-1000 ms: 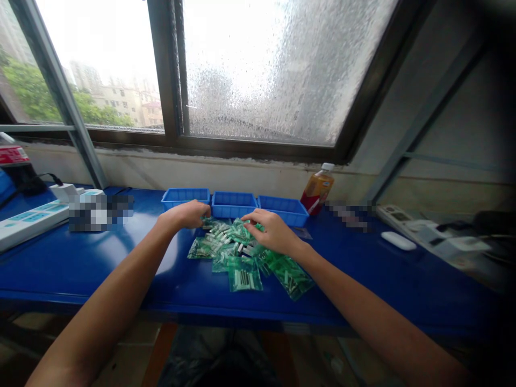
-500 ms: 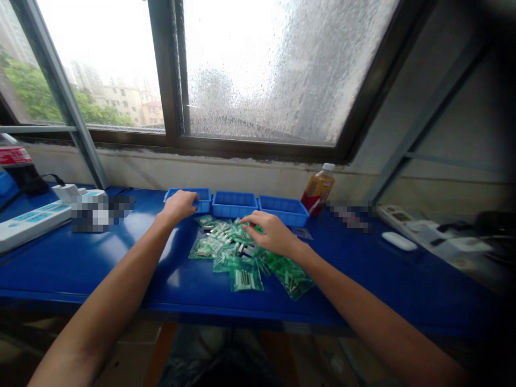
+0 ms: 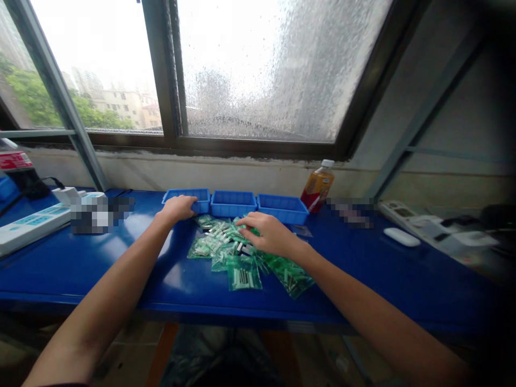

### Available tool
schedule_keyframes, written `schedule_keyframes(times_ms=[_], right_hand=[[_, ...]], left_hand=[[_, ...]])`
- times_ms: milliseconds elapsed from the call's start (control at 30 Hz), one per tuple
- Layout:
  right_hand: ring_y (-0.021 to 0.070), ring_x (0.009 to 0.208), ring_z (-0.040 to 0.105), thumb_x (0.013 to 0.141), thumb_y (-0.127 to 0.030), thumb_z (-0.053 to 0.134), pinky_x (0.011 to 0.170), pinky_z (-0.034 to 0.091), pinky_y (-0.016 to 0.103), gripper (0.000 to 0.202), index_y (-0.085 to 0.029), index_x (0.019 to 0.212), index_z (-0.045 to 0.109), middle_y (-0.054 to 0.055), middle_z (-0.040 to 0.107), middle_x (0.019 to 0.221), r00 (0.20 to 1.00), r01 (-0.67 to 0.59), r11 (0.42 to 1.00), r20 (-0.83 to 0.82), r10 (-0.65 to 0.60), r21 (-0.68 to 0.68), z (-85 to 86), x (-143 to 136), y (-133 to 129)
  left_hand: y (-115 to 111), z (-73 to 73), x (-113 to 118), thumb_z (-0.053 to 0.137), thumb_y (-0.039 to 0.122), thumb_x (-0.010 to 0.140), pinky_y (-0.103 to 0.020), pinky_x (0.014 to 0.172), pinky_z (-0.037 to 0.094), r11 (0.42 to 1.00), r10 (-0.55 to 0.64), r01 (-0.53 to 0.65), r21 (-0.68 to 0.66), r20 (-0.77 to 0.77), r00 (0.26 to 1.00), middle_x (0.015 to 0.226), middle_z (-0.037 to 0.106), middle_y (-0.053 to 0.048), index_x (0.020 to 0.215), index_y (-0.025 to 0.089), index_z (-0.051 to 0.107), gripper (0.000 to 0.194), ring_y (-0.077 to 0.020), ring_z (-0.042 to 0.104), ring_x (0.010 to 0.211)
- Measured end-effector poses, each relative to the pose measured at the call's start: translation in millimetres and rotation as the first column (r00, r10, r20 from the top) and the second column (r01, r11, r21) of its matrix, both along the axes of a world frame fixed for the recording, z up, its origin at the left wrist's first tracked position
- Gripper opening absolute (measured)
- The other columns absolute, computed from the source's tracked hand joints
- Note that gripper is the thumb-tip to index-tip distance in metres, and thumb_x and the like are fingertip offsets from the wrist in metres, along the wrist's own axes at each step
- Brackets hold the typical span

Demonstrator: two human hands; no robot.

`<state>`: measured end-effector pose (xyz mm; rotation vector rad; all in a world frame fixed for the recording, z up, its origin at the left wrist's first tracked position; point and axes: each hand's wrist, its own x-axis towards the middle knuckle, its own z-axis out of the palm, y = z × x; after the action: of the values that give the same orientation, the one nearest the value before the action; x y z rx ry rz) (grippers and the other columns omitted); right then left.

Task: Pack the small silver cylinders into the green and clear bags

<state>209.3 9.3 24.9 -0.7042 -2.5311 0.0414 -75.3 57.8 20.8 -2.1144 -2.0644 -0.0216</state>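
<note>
A heap of green-tinted plastic bags [image 3: 220, 236] with small metal and white parts lies on the blue table [image 3: 177, 279]. Behind it stand three blue trays in a row: the left tray [image 3: 205, 200], the middle tray [image 3: 234, 203] and the right tray [image 3: 283, 208]. My left hand [image 3: 180, 208] is at the front of the left tray, its fingers bent at the rim; what they hold, if anything, is hidden. Over the right part of the heap hovers my right hand [image 3: 268, 234], thumb and fingers apart, with nothing visible between them.
An amber drink bottle [image 3: 318, 186] stands behind the right tray. At the left are a white power strip [image 3: 36, 223] and a dark cola bottle [image 3: 20, 174]. A white oval object [image 3: 402, 237] lies at the right, beside more electrical items.
My left hand has lowered slightly at the left tray's front. My right hand has shifted very little over the bags. The view has moved slightly.
</note>
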Motion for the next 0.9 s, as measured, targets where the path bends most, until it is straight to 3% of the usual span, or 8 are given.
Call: schedule_keyframes(times_ms=[133,233,467,667,800,900], right_hand=[[0.0144,0.077,0.055,0.086,-0.028,0.047,0.070,0.041,0.026,0.024,-0.017,0.100,0.064,0.006,0.062,0.085,1.000,0.001,1.000,0.025,-0.001,-0.005,1.7,0.6,-1.6],[0.0143,0.077,0.055,0.086,-0.027,0.047,0.070,0.041,0.026,0.024,-0.017,0.101,0.063,0.006,0.062,0.087,1.000,0.003,1.000,0.029,-0.003,-0.013,2.3,1.3,-1.8],[0.0141,0.076,0.055,0.086,-0.028,0.047,0.070,0.041,0.026,0.024,-0.017,0.100,0.063,0.006,0.062,0.088,0.999,0.000,1.000,0.054,0.001,-0.026,1.4,1.4,-2.0],[0.0144,0.076,0.055,0.087,-0.029,0.046,0.067,0.040,0.026,0.025,-0.018,0.101,0.064,0.006,0.063,0.088,0.997,0.002,1.000,0.072,0.000,-0.026,1.8,0.8,-3.8],[0.0148,0.076,0.056,0.086,-0.029,0.047,0.067,0.041,0.026,0.025,-0.019,0.101,0.064,0.006,0.063,0.088,0.998,-0.003,1.000,0.067,0.005,-0.031,2.0,0.9,-3.5],[0.0150,0.076,0.056,0.086,-0.029,0.047,0.067,0.041,0.026,0.025,-0.020,0.102,0.064,0.006,0.063,0.088,0.997,-0.008,0.999,0.071,0.011,-0.035,2.0,0.9,-3.4]], left_hand=[[-3.6,-3.7,4.8,0.052,0.026,0.073,-0.037,0.077,0.048,0.999,0.002,-0.001,0.036,-0.014,1.000,0.108,0.065,-0.010,0.111,0.025,0.062,0.039,-0.0305,0.061,0.096],[-6.9,-10.6,7.6,0.047,0.021,0.077,-0.036,0.077,0.048,0.994,-0.024,0.025,0.107,-0.013,1.000,0.115,0.061,-0.008,0.106,0.025,0.064,0.035,-0.0290,0.059,0.099],[-8.6,-20.9,11.4,0.044,0.026,0.083,-0.035,0.082,0.047,0.973,-0.044,0.046,0.228,-0.013,0.999,0.122,0.052,-0.007,0.103,0.025,0.065,0.029,-0.0261,0.052,0.106],[-11.2,-15.5,15.2,0.044,0.031,0.083,-0.041,0.082,0.044,0.948,-0.049,0.023,0.317,0.073,0.996,0.123,0.049,-0.010,0.112,0.026,0.059,0.033,-0.0288,0.043,0.114],[-12.7,-9.8,9.8,0.043,0.028,0.083,-0.042,0.085,0.041,0.950,-0.048,0.010,0.313,0.112,0.992,0.110,0.058,-0.008,0.111,0.027,0.059,0.032,-0.0276,0.048,0.108],[-13.2,-4.3,7.8,0.042,0.030,0.083,-0.037,0.084,0.042,0.936,-0.132,0.075,0.343,0.144,0.981,0.105,0.060,-0.009,0.108,0.024,0.061,0.031,-0.0255,0.052,0.102]])
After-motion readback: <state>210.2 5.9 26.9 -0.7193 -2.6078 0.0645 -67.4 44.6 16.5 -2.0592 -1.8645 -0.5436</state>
